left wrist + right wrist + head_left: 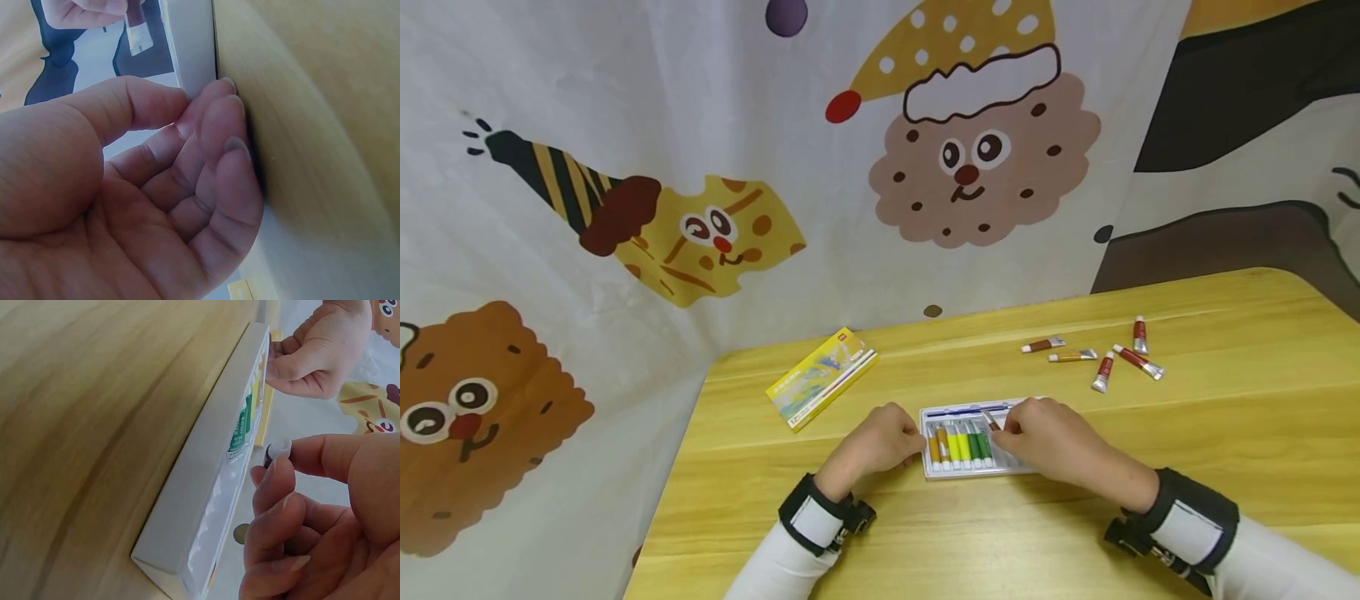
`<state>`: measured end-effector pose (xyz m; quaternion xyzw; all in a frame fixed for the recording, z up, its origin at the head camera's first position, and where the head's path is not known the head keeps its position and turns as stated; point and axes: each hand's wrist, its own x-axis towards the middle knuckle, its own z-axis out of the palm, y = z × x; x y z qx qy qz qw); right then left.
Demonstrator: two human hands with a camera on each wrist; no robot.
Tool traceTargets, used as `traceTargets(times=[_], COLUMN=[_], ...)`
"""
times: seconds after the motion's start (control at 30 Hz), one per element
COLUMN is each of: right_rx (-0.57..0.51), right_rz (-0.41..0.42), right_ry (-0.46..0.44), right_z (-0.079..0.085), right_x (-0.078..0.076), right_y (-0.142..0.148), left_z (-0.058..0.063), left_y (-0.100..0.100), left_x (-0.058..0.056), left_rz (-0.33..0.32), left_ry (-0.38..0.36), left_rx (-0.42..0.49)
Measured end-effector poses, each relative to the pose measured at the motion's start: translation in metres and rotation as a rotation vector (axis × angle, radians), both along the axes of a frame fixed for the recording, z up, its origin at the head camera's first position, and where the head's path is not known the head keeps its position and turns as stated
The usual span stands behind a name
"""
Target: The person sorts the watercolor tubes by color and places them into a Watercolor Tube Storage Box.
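A white plastic paint tray (981,476) lies flat on the wooden table. Ochre, yellow and green paint tubes (964,447) fill its left side, and a thin blue stick (955,413) lies along its far slot. At the tray's left end my left hand (883,437) pinches the edge between thumb and curled fingers, its fingertips against the tabletop (300,144). My right hand (1051,437) is over the tray's right part and pinches a brown paint tube (991,420) by its white cap (281,449). The tube's crimped silver end (140,40) shows in the left wrist view.
Beyond the tray to the right, several loose red, brown and ochre paint tubes (1103,371) are scattered. A yellow paint box (822,377) lies at the back left. A cartoon-printed cloth (850,275) hangs behind the table's far edge.
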<state>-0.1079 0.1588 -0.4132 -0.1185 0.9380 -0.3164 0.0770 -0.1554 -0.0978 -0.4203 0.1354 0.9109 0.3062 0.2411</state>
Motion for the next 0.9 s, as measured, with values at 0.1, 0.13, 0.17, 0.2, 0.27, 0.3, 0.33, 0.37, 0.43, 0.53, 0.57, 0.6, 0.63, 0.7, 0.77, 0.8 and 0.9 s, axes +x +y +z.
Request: traceTargets(times=[0.1, 0.13, 0.17, 0.2, 0.27, 0.3, 0.33, 0.37, 0.43, 0.53, 0.57, 0.6, 0.63, 0.7, 0.77, 0.8, 0.9], right_rx=[0.024, 0.031, 0.037, 0.041, 0.043, 0.047, 0.053, 0.056, 0.068, 0.082, 0.081, 0.080, 0.078, 0.076, 0.075, 0.074, 0.073], right_rz=[-0.017, -0.019, -0.018, -0.016, -0.015, -0.013, -0.011, -0.011, -0.012, -0.012, -0.012, -0.012, -0.012, -0.013, -0.011, -0.010, -0.010], right_ry=[-0.028, -0.033, -0.037, -0.038, -0.039, -0.033, -0.030, -0.028, -0.024, -0.022, -0.023, -0.025, -0.025, -0.028, -0.027, -0.024, -0.019], right_z=[-0.002, -0.003, -0.004, -0.005, -0.007, -0.008, -0.008, -0.008, -0.009, -0.010, -0.010, -0.010, -0.011, -0.012, -0.012, -0.013, -0.014], right_x=[0.001, 0.001, 0.001, 0.001, 0.000, 0.000, -0.001, -0.001, -0.002, -0.003, -0.003, -0.003, -0.003, -0.002, -0.002, -0.002, -0.002], right_y=[-0.003, -0.003, -0.004, -0.004, -0.005, -0.006, -0.006, -0.007, -0.007, -0.008, -0.008, -0.008, -0.007, -0.007, -0.007, -0.007, -0.007], left_z=[0.001, 0.002, 0.002, 0.002, 0.003, 0.003, 0.003, 0.003, 0.002, 0.002, 0.002, 0.002, 0.002, 0.002, 0.001, 0.001, 0.001], left_y=[0.001, 0.001, 0.001, 0.001, 0.001, 0.001, 0.001, 0.001, 0.000, 0.000, 0.000, 0.000, 0.000, 0.000, 0.000, 0.000, 0.000], left_x=[0.000, 0.001, 0.001, 0.001, 0.001, 0.001, 0.002, 0.001, 0.001, 0.001, 0.001, 0.001, 0.001, 0.001, 0.000, 0.000, 0.001], left_rz=[0.003, 0.004, 0.005, 0.005, 0.006, 0.006, 0.005, 0.005, 0.003, 0.002, 0.002, 0.002, 0.002, 0.003, 0.002, 0.002, 0.002], left_ry=[-0.006, -0.007, -0.007, -0.006, -0.004, -0.002, -0.001, 0.001, 0.003, 0.004, 0.003, 0.002, 0.000, -0.003, -0.004, -0.003, -0.001], left_rx=[0.002, 0.002, 0.001, 0.000, -0.002, -0.002, -0.001, -0.001, 0.000, 0.004, 0.004, 0.004, 0.004, 0.004, 0.002, 0.002, 0.002])
